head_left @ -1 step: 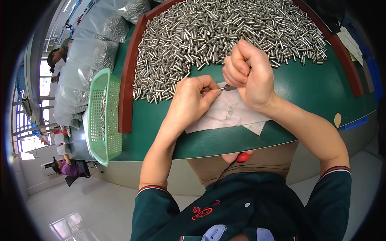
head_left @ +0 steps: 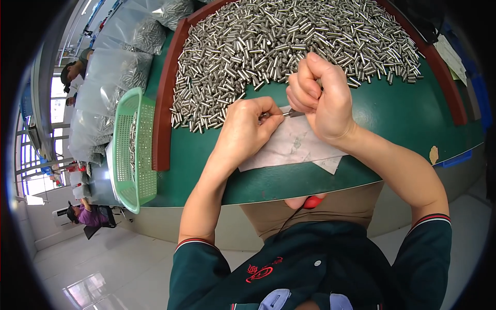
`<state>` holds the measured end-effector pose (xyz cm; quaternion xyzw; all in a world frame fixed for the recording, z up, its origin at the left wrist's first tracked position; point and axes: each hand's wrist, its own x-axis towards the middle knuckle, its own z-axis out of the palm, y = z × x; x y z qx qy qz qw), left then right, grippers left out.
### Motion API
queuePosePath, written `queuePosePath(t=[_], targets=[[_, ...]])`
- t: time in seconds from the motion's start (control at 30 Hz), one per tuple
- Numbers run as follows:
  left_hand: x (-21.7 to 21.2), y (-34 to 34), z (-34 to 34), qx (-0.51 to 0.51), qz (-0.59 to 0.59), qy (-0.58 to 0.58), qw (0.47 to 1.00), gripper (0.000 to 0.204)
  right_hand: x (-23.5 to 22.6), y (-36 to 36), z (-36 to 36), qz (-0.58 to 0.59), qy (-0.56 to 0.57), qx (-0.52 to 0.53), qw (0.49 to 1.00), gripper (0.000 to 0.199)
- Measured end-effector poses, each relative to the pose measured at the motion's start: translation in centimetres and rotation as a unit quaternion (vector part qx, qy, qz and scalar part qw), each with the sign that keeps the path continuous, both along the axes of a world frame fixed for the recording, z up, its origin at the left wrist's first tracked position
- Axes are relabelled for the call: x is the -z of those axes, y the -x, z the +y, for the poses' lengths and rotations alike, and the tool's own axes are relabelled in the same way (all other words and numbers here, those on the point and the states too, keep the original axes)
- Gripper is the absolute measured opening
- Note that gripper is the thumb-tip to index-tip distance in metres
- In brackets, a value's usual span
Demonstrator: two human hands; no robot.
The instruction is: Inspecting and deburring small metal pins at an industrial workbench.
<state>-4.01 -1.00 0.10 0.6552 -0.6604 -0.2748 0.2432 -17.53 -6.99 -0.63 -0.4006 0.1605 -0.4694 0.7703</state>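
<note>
My left hand point(head_left: 247, 123) is closed in a pinch over a pale cloth point(head_left: 292, 147), with a small metal pin point(head_left: 264, 117) between thumb and fingers. Most of that pin is hidden by the fingertips. My right hand point(head_left: 324, 98) is curled into a fist around a thin dark tool point(head_left: 295, 113), whose pointed end reaches left toward the pinched fingers. The tool's handle is hidden in the fist, so I cannot tell its exact kind. Just beyond both hands lies a wide heap of short metal pins point(head_left: 289, 36) on the green tabletop point(head_left: 382, 116).
Red-brown rails point(head_left: 163, 113) border the heap on both sides. At the left stands a green plastic basket point(head_left: 145, 181) holding some pins. Clear plastic bags point(head_left: 95, 98) of pins line the far left. Papers point(head_left: 450, 57) lie at the right. Other people are in the background at left.
</note>
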Motion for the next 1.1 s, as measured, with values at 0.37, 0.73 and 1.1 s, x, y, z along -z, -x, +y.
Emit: queuePosePath(t=[0.37,0.73,1.1], targets=[[-0.2,0.1,0.0,-0.001,-0.003,0.008,1.0,0.008,-0.4,-0.4,0.0,0.033,-0.011,0.015,0.999,0.04],[0.3,-2.8,-0.5,-0.084,0.699,-0.193,0.684,0.006,-0.2,0.4,-0.6,-0.047,-0.065,-0.035,0.996,0.037],[-0.1,-3.6,-1.0,-0.132,0.502,-0.054,0.853,0.028,-0.2,0.5,-0.7,-0.029,-0.074,-0.041,0.996,0.038]])
